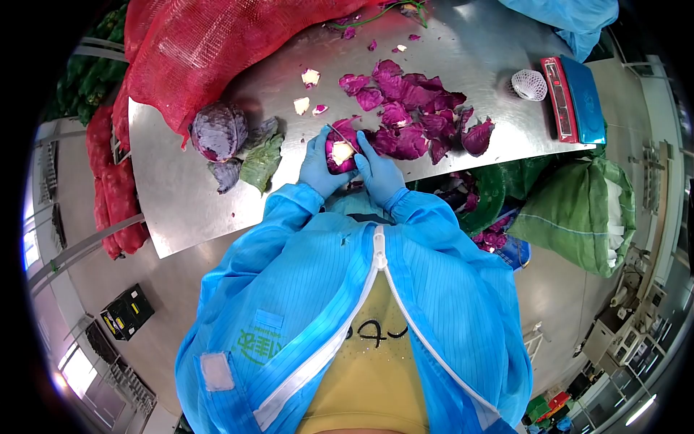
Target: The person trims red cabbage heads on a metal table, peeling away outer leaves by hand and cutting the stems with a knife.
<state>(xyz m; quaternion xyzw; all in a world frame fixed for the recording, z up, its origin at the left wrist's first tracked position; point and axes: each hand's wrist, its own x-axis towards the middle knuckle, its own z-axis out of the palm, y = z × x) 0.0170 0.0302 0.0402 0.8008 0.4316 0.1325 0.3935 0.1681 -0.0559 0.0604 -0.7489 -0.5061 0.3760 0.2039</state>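
Note:
A partly peeled red cabbage (337,159) with a pale cut stem end sits between my two blue-gloved hands at the table's near edge. My left hand (319,168) wraps around its left side. My right hand (379,173) presses its fingers on the right side. A thin dark line crosses the top of the cabbage; I cannot tell if it is a blade or a leaf edge. Loose purple leaves (412,108) lie in a heap to the right. Pale stem pieces (301,105) rest beyond my left hand. Further left sits a whole cabbage (219,132) beside green outer leaves (262,163).
A red mesh sack (188,58) covers the table's far left. At the right stand a white foam net (529,84) and a red-and-blue box-like object (571,100). Below the right edge are a green bin (489,195) holding leaves and a green woven sack (571,217).

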